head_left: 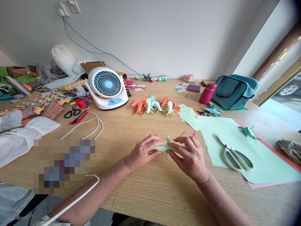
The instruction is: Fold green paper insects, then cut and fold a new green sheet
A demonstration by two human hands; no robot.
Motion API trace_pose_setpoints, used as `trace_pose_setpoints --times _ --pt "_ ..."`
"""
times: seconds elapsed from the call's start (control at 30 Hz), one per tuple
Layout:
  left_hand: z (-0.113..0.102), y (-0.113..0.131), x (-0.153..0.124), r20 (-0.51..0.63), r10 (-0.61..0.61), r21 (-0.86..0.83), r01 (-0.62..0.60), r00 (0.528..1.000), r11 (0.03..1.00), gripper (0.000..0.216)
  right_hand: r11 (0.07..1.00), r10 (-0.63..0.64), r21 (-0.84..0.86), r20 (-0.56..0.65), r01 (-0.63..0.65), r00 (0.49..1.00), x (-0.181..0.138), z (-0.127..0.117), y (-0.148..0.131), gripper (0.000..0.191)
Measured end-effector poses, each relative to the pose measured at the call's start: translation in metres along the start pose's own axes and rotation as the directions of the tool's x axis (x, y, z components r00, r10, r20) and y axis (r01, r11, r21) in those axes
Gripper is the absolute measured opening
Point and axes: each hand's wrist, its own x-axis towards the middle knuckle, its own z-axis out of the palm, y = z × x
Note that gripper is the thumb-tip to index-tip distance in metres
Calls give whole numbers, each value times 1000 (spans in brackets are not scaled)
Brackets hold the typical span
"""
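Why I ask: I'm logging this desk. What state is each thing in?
green paper figure, part-folded, pinched between left hand and right hand.
white scissors, shut, lying on the green sheet.
fan, upright; running or not, cannot tell.
red flask, upright, capped.
folded figures, finished, standing in a row.

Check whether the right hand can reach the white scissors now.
Probably yes: the scissors lie uncovered on the green sheet beside the right hand, nothing between, though it pinches a paper figure.
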Motion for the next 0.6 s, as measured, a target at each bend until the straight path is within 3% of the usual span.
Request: trace_pose_setpoints --times 0.23,0.6 --pt "-4 6 2 -18 86 37 -85 996 996 28 934 74 347 38 -82 997 4 -5 -6 20" --pt "-18 10 -3 36 282 186 -284 959 941 38 850 -11 526 20 -1 1000 8 -14 -6 25"
